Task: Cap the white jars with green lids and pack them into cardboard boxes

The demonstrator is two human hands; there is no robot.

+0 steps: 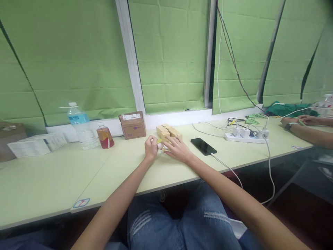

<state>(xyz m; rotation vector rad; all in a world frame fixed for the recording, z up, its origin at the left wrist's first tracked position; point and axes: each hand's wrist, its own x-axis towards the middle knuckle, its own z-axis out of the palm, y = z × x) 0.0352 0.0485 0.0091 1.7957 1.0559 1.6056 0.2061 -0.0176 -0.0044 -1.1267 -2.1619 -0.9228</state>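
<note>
Over the middle of the table, my left hand (151,147) is closed on a small white object (160,145) with a yellow-green strip (159,141) at its top. Its exact kind is too small and covered to make out. My right hand (179,149) comes in from the other side, fingers stretched out and apart, the tips close to the white object. Whether they touch it I cannot tell. Just behind both hands sits a cluster of small tan boxes (165,133), partly hidden by the right hand.
A black phone (203,146) on a white cable lies to the right, before a white power strip (246,138). Leftward stand a brown carton (133,126), a red-labelled bottle (105,137) and a large water bottle (82,128). Another person's hands (299,121) are at far right.
</note>
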